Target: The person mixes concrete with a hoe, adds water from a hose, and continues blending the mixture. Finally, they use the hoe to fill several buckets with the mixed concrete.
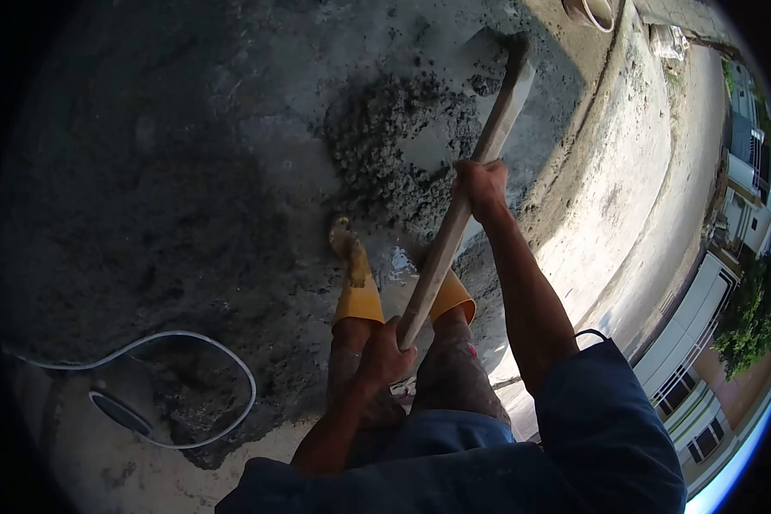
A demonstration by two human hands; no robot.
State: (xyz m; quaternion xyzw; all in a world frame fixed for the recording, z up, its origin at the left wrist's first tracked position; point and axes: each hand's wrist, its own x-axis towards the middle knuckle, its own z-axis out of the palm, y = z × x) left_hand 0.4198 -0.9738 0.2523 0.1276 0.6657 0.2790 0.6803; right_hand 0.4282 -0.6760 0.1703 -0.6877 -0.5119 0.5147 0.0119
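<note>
Head view: what do the hands have, and where is it?

– A hoe (448,240), by the look of it, slanting from the lower middle of the frame to the upper right. Its head (516,47) is blurred, beside the wet mortar (385,137).

– How would it handle?

– Stiff and sturdy, I'd judge, since the wooden handle (505,116) looks thick. Probably heavy at the far end, more so with mortar sticking to it; wet wood could turn slippery.

– Best hold?

– Two places, well apart. The left hand (387,353) is wrapped round the butt end, lower middle; the right hand (484,184) grips farther up, right of centre.

– And the arms?

– The left arm (330,424) angles up from the bottom edge, low over the thighs. The right arm (535,287) reaches out farther, slanting up and leftward from the blue sleeve (595,403).
</note>
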